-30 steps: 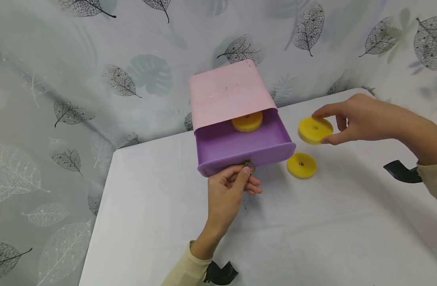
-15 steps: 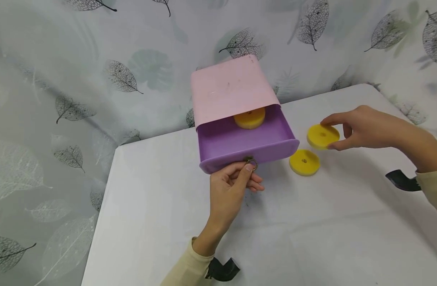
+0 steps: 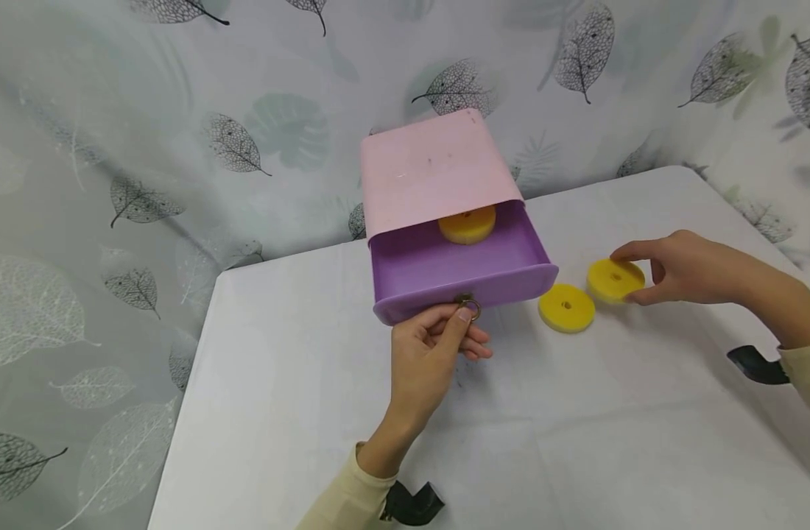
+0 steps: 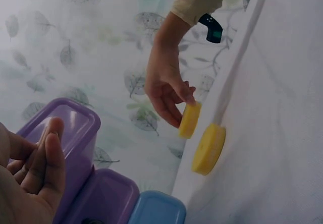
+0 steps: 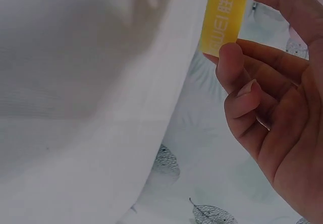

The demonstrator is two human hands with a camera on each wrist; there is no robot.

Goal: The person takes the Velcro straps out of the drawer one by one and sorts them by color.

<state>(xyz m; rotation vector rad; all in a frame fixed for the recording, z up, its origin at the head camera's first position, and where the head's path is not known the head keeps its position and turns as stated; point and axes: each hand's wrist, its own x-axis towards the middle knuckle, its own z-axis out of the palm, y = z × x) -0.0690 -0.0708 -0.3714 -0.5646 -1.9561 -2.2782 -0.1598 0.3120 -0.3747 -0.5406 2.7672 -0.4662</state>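
Observation:
My left hand (image 3: 423, 361) pinches the metal ring pull (image 3: 471, 308) of a purple drawer (image 3: 467, 283), which stands pulled out of a pink drawer cabinet (image 3: 438, 173). Inside it, toward the back, lies one yellow roll (image 3: 467, 227), partly hidden under the cabinet top. My right hand (image 3: 703, 271) grips another yellow roll (image 3: 615, 280) by its rim, thumb on one side and fingers on the other. White lettering runs along that roll's edge (image 5: 222, 19). Just left of it, a third yellow roll (image 3: 567, 308) lies flat on the white table.
Below the pulled-out drawer, the left wrist view shows another purple drawer (image 4: 108, 196) and a blue drawer (image 4: 159, 209). A leaf-patterned curtain (image 3: 299, 66) hangs behind the white-covered table (image 3: 299, 368). Dark wrist mounts (image 3: 413, 504) sit at both sleeves.
My right hand has moved the gripped roll right and down toward the table, away from the drawer. My left hand keeps its hold on the ring pull; the drawer looks unchanged.

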